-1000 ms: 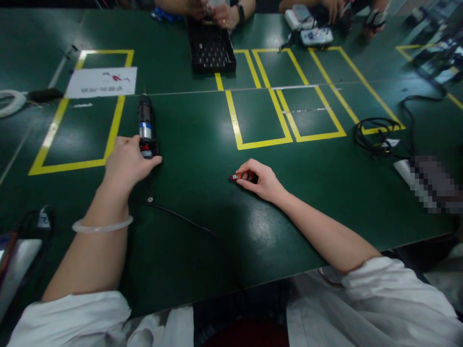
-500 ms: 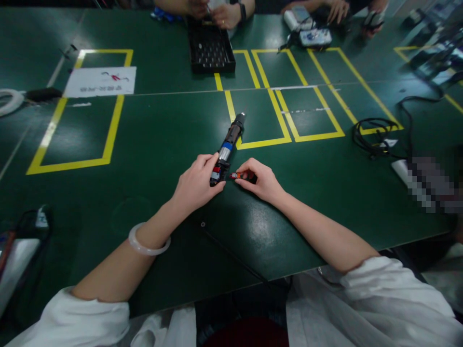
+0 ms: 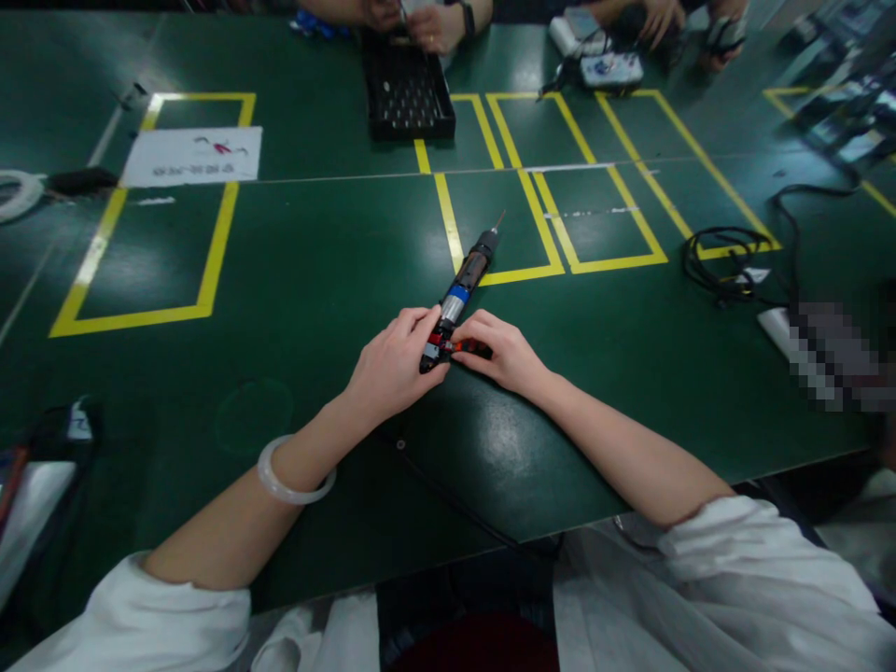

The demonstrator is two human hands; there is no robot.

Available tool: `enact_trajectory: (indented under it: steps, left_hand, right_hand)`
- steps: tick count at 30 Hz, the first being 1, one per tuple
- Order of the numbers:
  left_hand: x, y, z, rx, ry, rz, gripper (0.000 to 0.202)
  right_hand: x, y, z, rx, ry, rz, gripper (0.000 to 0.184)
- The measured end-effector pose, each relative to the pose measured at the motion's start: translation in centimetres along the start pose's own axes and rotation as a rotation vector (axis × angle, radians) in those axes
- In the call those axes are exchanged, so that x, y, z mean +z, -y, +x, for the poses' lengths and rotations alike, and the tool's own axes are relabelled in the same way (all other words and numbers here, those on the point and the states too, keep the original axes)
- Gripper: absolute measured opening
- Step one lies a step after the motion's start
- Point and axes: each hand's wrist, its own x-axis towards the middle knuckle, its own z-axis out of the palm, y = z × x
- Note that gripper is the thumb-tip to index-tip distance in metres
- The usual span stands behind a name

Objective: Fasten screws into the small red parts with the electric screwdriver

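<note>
An electric screwdriver [image 3: 458, 293] with part of its casing off lies slanting away from me above the green table, its thin bit pointing up and right. Blue and silver bands show at its middle, red and black parts at its rear. My left hand [image 3: 392, 366] is closed around that rear end, thumb below and fingers above. My right hand [image 3: 510, 353] pinches a small red-orange and black part [image 3: 463, 346] right against the rear of the screwdriver. Whether the part sits inside it is too small to tell. A black cord [image 3: 455, 505] runs from under my left hand to the table edge.
Across the table another person's hands [image 3: 434, 30] work over a black tray [image 3: 413, 129]. A printed sheet [image 3: 192, 157] lies at the left. Yellow tape [image 3: 526, 277] marks rectangles. At the right are a coiled black cable [image 3: 707, 263] and a blurred-out device [image 3: 833, 350].
The screwdriver has shifted right and turned a little, and its thin bit is now visible. My left hand has moved right with it; the part in my right hand now meets its rear.
</note>
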Motion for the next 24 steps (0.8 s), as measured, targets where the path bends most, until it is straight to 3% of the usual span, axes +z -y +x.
enact_trajectory:
  steps: [8,16,24]
  left_hand:
    - [-0.17,-0.09,0.04,-0.007,0.017,0.001,0.066]
    - [-0.16,-0.07,0.1,-0.019,0.027,0.003,0.067]
    - [-0.03,0.19,0.16,0.0,0.016,0.002,0.068]
  right_hand:
    - [-0.04,0.02,-0.07,-0.035,0.034,-0.065,0.007]
    - [-0.64,0.19,0.15,-0.091,0.064,0.031,0.015]
    - [-0.36,-0.4,0.18,0.001,0.026,0.029,0.008]
